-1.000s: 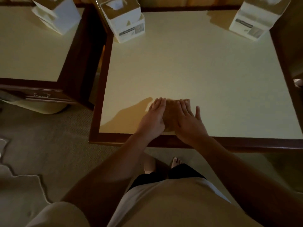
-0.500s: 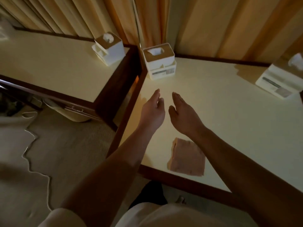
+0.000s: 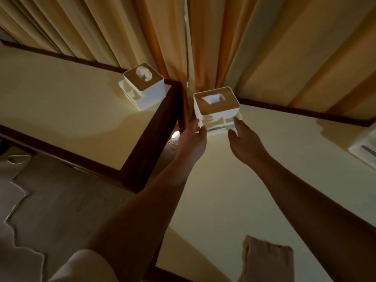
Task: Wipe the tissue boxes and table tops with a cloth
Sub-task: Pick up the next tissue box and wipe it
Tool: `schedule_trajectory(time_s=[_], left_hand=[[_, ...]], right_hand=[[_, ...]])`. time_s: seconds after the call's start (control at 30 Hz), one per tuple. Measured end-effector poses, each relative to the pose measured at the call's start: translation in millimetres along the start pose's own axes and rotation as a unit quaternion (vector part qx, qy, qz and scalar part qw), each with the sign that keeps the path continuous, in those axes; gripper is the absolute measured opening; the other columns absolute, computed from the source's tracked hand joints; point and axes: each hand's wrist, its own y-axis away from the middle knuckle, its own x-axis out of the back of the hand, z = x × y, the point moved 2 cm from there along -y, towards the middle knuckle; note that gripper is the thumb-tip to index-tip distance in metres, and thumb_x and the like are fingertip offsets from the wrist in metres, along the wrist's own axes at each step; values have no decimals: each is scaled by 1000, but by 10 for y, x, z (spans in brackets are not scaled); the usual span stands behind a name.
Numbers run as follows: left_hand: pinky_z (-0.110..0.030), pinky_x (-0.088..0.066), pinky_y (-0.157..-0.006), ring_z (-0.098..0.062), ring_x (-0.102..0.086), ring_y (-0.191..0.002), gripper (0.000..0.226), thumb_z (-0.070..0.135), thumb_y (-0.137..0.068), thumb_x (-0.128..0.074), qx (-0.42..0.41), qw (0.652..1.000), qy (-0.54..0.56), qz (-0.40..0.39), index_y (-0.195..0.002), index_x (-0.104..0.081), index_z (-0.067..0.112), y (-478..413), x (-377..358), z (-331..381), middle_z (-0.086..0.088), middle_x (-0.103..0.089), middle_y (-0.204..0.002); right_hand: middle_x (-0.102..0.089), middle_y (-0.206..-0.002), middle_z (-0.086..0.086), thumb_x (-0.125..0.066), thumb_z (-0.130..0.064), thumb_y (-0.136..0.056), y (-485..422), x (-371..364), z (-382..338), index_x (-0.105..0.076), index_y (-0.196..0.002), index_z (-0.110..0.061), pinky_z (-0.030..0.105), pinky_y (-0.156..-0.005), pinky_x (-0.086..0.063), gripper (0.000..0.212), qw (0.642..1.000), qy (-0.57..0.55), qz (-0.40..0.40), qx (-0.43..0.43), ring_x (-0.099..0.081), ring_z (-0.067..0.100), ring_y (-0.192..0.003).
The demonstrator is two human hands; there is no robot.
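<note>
Left hand [image 3: 192, 139] and right hand [image 3: 242, 139], open and empty, have left the cloth [image 3: 268, 263] at lower right to flank the centre-frame tissue box [image 3: 216, 106], probably to move it

White tissue box [image 3: 216, 110] upright at table [image 3: 244, 190] far corner; folded cloth [image 3: 266, 261] flat nr front edge.

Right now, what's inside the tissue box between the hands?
A white tissue shows through the opening in the brown lid of the tissue box. The rest is covered by the lid and white walls, so how full it is cannot be told.
</note>
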Motion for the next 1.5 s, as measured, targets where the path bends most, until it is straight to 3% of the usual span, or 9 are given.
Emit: schedule_trajectory(time_s=[0.23, 0.3, 0.4, 0.57, 0.8, 1.0, 1.13, 1.33, 1.5], left_hand=[[-50, -50, -108, -26, -61, -126, 51, 39, -107, -45, 40, 999, -1, -24, -152, -48, 16, -737, -34, -18, -7, -62, -142], [-45, -47, -108, -25, -57, -131, 56, 44, -107, -43, 47, 998, -30, -39, -155, -45, 14, -894, -104, -42, -8, -59, -146], [-33, -40, -84, -20, -62, -115, 47, 42, -109, -44, 47, 998, -37, -34, -145, -53, 13, -1068, -206, -58, -7, -65, -132], [-32, -43, -78, -20, -66, -97, 41, 43, -108, -42, 46, 998, -35, -34, -132, -61, 14, -1240, -324, -98, -2, -70, -114], [-29, -40, -69, -18, -62, -96, 37, 39, -108, -46, 42, 998, -54, -10, -133, -61, 16, -1244, -315, -97, -1, -70, -119], [-45, -57, -91, -23, -66, -105, 40, 43, -106, -48, 40, 999, -35, 0, -134, -61, 17, -935, -216, -130, -2, -69, -118], [-40, -55, -86, -21, -65, -105, 38, 45, -106, -48, 22, 999, -38, 0, -132, -62, 21, -521, -152, -223, 1, -68, -118], [-46, -57, -93, -19, -65, -109, 46, 53, -103, -47, 0, 999, -45, -11, -137, -60, 24, 275, -88, -486, 3, -68, -122], [-33, -46, -82, -13, -60, -104, 40, 47, -107, -48, 8, 999, -53, -8, -139, -57, 27, 1031, -23, -688, 9, -62, -118]], right_hand=[[-35, -164, 15, -45, -33, -111, -728, -7, -19, -24, -162, -6, 41, -117, -34, 62, 997, -11, 35, -67, -38, 32, -149], [-30, -167, 14, -45, -36, -110, -882, -52, -20, -18, -164, -7, 43, -118, -35, 66, 996, -26, 37, -82, -37, 34, -150], [-26, -169, 13, -44, -38, -110, -1069, -148, 1, -15, -165, -8, 44, -117, -35, 69, 991, -57, 44, -111, -38, 35, -150], [-25, -171, 12, -42, -42, -110, -1229, -218, 69, -13, -166, -10, 45, -121, -30, 71, 984, -81, 53, -147, -33, 35, -153], [-62, -138, 13, -48, -44, -106, -1213, -194, 98, -52, -141, -12, 37, -93, -44, 48, 976, -109, 86, -169, -59, 35, -125], [-71, -122, 5, -57, -43, -102, -731, -183, 196, -66, -121, -14, 30, -87, -45, 36, 971, -121, 145, -145, -65, 24, -114], [-73, -122, -2, -62, -42, -99, -207, -190, 264, -67, -126, -18, 33, -95, -54, 36, 960, -142, 188, -151, -68, 17, -111], [-75, -114, -14, -64, -36, -98, 740, -304, 376, -71, -122, -25, 26, -86, -51, 27, 961, -134, 187, -153, -71, 8, -99], [-74, -114, -20, -66, -44, -99, 1545, -443, 461, -71, -121, -30, 25, -89, -54, 26, 958, -161, 190, -143, -71, 1, -99]])
